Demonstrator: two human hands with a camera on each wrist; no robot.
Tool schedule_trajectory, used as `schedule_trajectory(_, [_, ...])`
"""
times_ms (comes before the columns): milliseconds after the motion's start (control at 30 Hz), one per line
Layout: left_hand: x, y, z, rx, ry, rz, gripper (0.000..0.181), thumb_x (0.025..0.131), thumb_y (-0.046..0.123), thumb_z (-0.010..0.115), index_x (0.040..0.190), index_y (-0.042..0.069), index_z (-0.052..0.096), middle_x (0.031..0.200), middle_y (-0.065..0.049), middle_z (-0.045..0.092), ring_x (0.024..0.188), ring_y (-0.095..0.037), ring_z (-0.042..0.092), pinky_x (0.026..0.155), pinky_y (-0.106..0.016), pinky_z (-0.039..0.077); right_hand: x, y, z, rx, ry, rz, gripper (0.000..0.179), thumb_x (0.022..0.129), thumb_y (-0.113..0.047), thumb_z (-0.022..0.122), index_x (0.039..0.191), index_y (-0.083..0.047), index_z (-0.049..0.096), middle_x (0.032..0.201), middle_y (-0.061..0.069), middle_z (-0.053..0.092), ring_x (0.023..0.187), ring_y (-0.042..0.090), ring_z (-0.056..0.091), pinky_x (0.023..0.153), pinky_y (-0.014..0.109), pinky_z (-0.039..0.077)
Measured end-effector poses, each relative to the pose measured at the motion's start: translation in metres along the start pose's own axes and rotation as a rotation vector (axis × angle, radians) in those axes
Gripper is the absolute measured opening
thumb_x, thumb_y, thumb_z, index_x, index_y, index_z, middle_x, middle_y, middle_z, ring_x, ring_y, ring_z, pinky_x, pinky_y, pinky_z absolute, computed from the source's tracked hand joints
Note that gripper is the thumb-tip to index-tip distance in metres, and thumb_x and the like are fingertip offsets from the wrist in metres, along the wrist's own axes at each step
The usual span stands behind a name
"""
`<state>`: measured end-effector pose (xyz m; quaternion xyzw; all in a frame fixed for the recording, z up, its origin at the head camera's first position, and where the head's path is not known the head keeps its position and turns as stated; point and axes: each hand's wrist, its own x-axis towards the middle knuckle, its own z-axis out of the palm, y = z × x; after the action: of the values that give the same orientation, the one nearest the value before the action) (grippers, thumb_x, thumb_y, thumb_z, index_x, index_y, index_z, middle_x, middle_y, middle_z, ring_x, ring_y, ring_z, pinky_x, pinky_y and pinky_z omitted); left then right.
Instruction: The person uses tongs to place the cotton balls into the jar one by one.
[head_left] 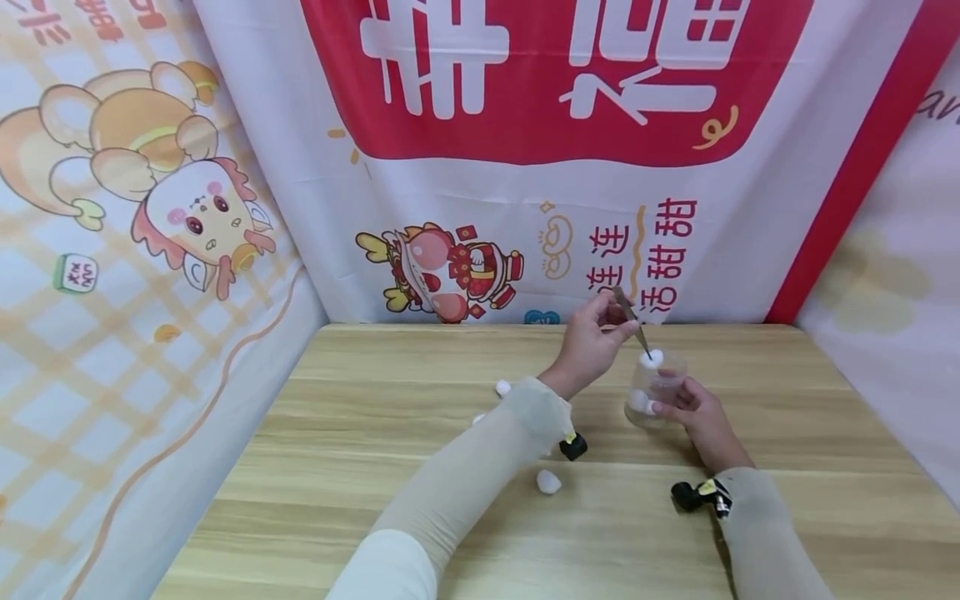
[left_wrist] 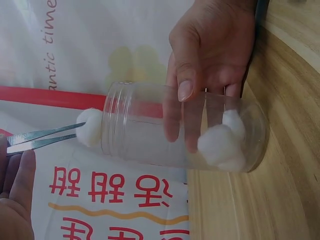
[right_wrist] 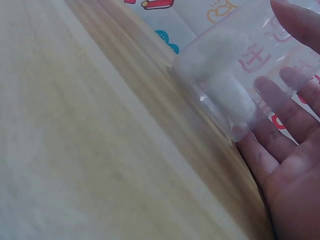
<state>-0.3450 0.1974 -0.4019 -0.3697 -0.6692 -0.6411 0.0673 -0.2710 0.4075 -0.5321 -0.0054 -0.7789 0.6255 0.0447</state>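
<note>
While the left hand [head_left: 591,345] pinches tweezers [head_left: 629,311] and the right hand [head_left: 707,425] grips the jar [left_wrist: 145,137], the white ball [left_wrist: 92,131], probably light and soft, needs gentle mid-body pinching.

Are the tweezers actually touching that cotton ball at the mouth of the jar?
Touching. The left wrist view shows it plainly: the tweezers meet the cotton ball at their tips, with no gap between metal and white fluff.
</note>
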Motion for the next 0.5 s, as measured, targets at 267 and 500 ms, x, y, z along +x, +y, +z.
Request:
schedule_trajectory(267, [0.000, -0.002, 0.011, 0.022, -0.007, 0.006, 0.020, 0.089, 0.004, 0.068, 0.107, 0.009, 0.060, 0.093, -0.001, 0.064, 0.085, -0.006, 0.063, 0.077, -0.018, 0.054, -0.001, 0.004, 0.001, 0.026, 0.012, -0.043, 0.065, 0.089, -0.029, 0.073, 0.144, -0.012, 0.042, 0.141, 0.015, 0.050, 0.120, 0.011, 0.052, 0.091, 0.013, 0.043])
schedule_trajectory(500, [-0.004, -0.007, 0.014, 0.033, -0.020, -0.001, 0.023, 0.090, 0.002, 0.067, 0.110, 0.011, 0.060, 0.094, 0.003, 0.063, 0.087, -0.005, 0.062, 0.078, -0.019, 0.054, -0.002, 0.001, 0.001, 0.018, 0.014, -0.026, 0.067, 0.089, -0.029, 0.073, 0.144, -0.008, 0.041, 0.142, 0.019, 0.048, 0.122, 0.016, 0.050, 0.091, 0.014, 0.042])
